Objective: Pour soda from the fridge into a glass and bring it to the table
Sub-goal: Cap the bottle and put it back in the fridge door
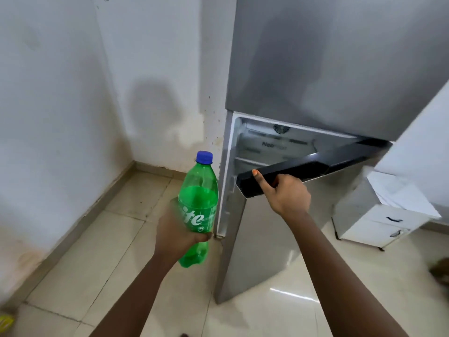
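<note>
Domestic premises, apparently a kitchen corner. Evidence: a tall silver two-door refrigerator (315,69) standing against whitewashed plaster walls (60,93) (stained and patchy near the skirting), glossy cream ceramic floor tiles (136,239), and a small white drawer cabinet (379,227) beside the appliance.

The green bottle (198,207) label shows "ite"; the fridge (274,144) inner wall reads, perhaps, "Neo".

Bright, soft shadows — edges warped.
</note>
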